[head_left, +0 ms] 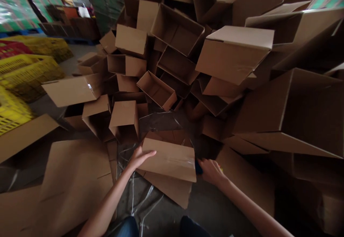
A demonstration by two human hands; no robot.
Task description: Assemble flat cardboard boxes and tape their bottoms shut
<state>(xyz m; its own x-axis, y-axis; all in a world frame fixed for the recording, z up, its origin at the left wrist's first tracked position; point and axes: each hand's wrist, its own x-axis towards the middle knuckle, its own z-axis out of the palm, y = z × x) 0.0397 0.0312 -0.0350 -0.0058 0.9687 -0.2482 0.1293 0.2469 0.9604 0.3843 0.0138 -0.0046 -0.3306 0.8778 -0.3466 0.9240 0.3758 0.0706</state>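
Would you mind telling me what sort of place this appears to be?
Probably a warehouse or packing area: a heap of open brown cardboard boxes, stacked yellow plastic crates, and plastic-wrapped green stacks on a blue pallet.

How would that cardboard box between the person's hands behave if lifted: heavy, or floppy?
The cardboard box is probably light for its size, judging by its thin walls. Its broad panels look fairly stiff, but loose flaps may flop. Pushed, it might slide into the heap of boxes, which looks unstable.

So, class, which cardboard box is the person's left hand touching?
The taped box at the front, against the left hand; the other boxes lie heaped beyond it.
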